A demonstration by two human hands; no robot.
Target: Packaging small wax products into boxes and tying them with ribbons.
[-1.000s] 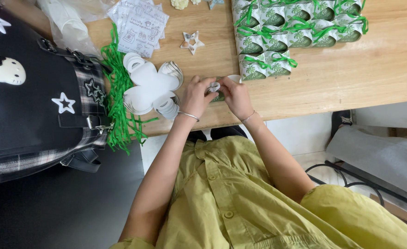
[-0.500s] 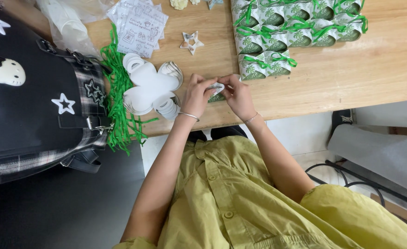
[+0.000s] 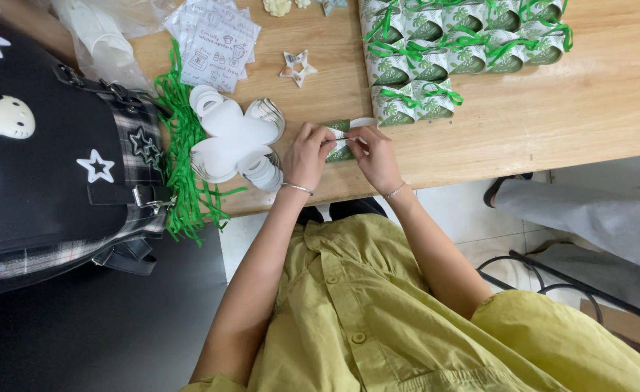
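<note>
While both hands work at the near edge of the wooden table point(image 3: 552, 123), one small green-patterned paper box point(image 3: 339, 139) is pinched between them: left hand point(image 3: 307, 154) closed on its side, right hand point(image 3: 375, 156) closed on its top flap. Roughly a dozen finished boxes point(image 3: 436, 51), tied with green ribbon, are ranged in rows beyond. One stack of flat white petal-shaped blanks point(image 3: 234, 138) is noted, beside shredded green ribbon point(image 3: 182, 152), one small star point(image 3: 297, 67), and one black bag point(image 3: 51, 152).
</note>
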